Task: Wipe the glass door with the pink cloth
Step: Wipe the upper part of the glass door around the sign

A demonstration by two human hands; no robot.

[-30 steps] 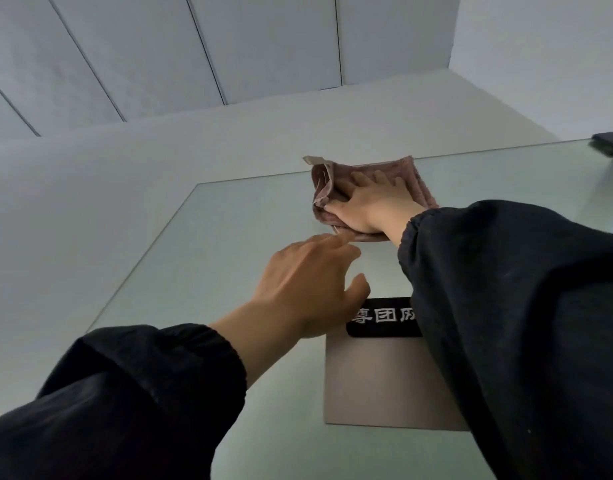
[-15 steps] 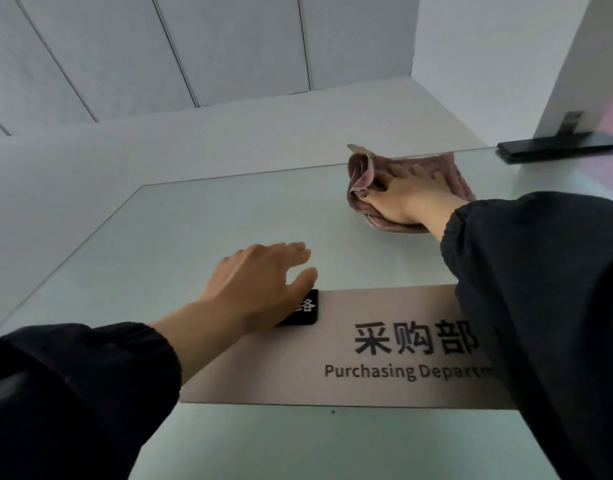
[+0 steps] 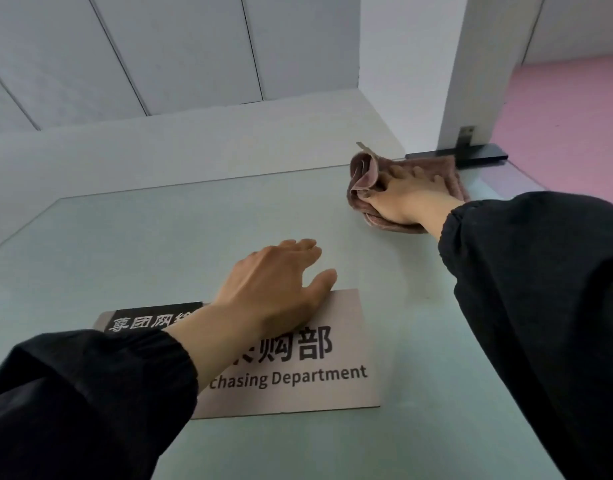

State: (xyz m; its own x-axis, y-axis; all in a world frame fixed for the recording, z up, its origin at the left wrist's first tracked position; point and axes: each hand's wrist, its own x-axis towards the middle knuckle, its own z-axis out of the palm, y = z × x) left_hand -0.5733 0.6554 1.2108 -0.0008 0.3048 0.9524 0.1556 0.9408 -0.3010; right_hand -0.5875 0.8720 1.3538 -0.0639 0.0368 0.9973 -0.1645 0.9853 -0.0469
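Observation:
The frosted glass door (image 3: 152, 237) fills the view from below. My right hand (image 3: 407, 199) presses the folded pink cloth (image 3: 365, 174) flat against the glass near the door's top right corner, with a white tag sticking up from the cloth. My left hand (image 3: 274, 282) rests lower on the glass with fingers spread, holding nothing, its palm over the top edge of the door sign. Both arms wear black sleeves.
A beige "Purchasing Department" sign (image 3: 332, 372) with a black strip (image 3: 149, 318) is fixed to the glass. A black door bracket (image 3: 471, 154) clamps the top right corner under a white pillar (image 3: 478, 71). A pink wall (image 3: 571, 123) lies at right.
My right hand has slid the cloth to the right along the door's top edge, up to the black bracket. My left hand has shifted right along the sign.

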